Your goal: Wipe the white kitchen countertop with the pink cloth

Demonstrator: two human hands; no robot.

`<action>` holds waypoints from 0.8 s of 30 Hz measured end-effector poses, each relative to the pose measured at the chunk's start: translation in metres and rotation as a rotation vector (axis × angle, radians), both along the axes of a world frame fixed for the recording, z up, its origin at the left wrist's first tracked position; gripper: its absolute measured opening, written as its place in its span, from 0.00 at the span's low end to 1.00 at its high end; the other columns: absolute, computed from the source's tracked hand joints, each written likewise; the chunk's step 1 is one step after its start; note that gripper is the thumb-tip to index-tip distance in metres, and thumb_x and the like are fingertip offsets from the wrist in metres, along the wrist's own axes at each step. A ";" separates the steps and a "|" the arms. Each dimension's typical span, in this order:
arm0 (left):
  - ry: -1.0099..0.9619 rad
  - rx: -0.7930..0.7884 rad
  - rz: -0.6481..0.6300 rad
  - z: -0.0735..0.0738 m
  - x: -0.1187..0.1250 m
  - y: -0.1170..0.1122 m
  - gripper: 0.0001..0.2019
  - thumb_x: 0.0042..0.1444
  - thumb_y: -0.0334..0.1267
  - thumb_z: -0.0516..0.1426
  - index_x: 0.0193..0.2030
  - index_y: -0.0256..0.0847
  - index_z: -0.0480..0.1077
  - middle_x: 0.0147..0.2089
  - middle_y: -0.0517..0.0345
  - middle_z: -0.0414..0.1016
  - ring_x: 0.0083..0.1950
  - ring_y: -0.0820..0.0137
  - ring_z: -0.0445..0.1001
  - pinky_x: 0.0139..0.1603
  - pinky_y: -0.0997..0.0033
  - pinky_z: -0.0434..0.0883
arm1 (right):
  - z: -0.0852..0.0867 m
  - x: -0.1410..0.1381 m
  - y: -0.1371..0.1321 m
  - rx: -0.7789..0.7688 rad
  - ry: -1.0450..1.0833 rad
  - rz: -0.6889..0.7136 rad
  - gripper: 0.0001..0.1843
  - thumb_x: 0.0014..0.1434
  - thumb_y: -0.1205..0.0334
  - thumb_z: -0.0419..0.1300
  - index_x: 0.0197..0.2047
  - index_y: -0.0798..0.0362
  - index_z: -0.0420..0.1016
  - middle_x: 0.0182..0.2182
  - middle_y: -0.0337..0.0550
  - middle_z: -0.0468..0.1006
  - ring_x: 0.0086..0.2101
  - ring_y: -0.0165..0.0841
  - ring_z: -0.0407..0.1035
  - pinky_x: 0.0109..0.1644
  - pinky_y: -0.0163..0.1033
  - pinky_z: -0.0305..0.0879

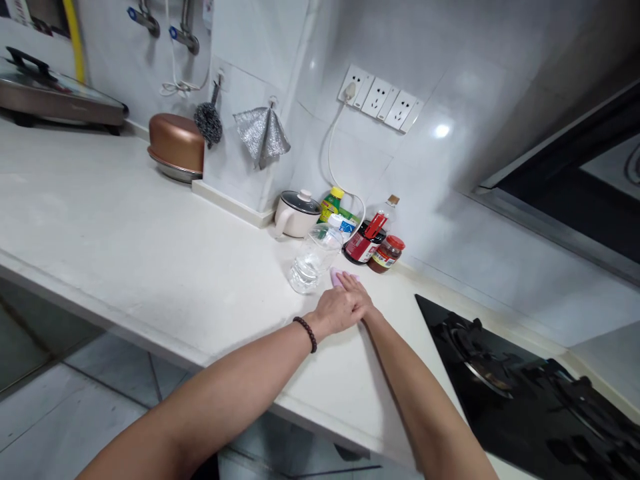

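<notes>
My two hands meet on the white countertop (150, 253), just right of a clear glass jar (314, 259) with a little water in it. My right hand (357, 291) lies with its fingers stretched flat on a small pink thing (335, 276), perhaps a cloth or sponge, mostly hidden under the fingertips. My left hand (334, 312), with a dark bead bracelet (306, 333) on the wrist, rests against the right hand. Its fingers are tucked out of sight behind the right hand.
Sauce bottles and jars (373, 243) and a small white lidded pot (296, 213) stand by the wall. A black gas hob (525, 387) is at the right. A copper pot (176, 143), a scrubber (208, 122) and a grey cloth (261, 135) are at the back, and wall sockets (380, 99) are above.
</notes>
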State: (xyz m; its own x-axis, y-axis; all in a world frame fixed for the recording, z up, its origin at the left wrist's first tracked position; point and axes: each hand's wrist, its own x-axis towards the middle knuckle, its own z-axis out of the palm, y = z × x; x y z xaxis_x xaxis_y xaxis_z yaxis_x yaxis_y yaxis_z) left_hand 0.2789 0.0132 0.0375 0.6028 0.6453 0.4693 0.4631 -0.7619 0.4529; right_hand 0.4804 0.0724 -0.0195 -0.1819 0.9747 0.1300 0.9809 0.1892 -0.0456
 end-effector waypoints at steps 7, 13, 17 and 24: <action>-0.009 -0.060 0.069 0.004 -0.005 0.006 0.16 0.64 0.45 0.51 0.34 0.42 0.77 0.33 0.52 0.80 0.38 0.63 0.78 0.37 0.69 0.66 | -0.001 0.127 -0.100 0.031 0.000 -0.402 0.36 0.69 0.43 0.37 0.72 0.51 0.56 0.70 0.45 0.57 0.70 0.40 0.45 0.72 0.51 0.42; -0.064 -0.095 0.088 0.011 -0.006 0.006 0.15 0.64 0.45 0.51 0.35 0.42 0.77 0.34 0.52 0.80 0.40 0.62 0.78 0.37 0.69 0.66 | -0.005 0.168 -0.154 0.061 -0.018 -0.511 0.35 0.68 0.45 0.36 0.71 0.49 0.59 0.68 0.46 0.61 0.69 0.41 0.50 0.71 0.53 0.46; -0.105 -0.101 0.091 0.015 0.000 0.007 0.15 0.64 0.45 0.52 0.36 0.42 0.77 0.35 0.51 0.81 0.41 0.61 0.78 0.38 0.68 0.67 | -0.003 0.140 -0.149 0.027 -0.053 -0.532 0.34 0.69 0.49 0.35 0.71 0.53 0.59 0.67 0.52 0.62 0.69 0.45 0.48 0.70 0.58 0.46; -0.134 -0.117 0.076 0.018 0.004 0.004 0.14 0.64 0.46 0.53 0.37 0.43 0.77 0.37 0.51 0.81 0.44 0.60 0.78 0.42 0.66 0.68 | -0.006 -0.003 -0.124 0.020 0.054 -0.283 0.35 0.70 0.43 0.37 0.73 0.52 0.54 0.71 0.47 0.56 0.70 0.45 0.42 0.71 0.58 0.39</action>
State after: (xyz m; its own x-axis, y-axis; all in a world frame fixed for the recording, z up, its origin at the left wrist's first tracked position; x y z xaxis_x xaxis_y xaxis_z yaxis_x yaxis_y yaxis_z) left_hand 0.2824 0.0174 0.0558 0.4876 0.7414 0.4611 0.4466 -0.6656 0.5980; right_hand 0.4776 -0.0521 -0.0259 0.1042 0.9829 0.1519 0.9911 -0.0899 -0.0981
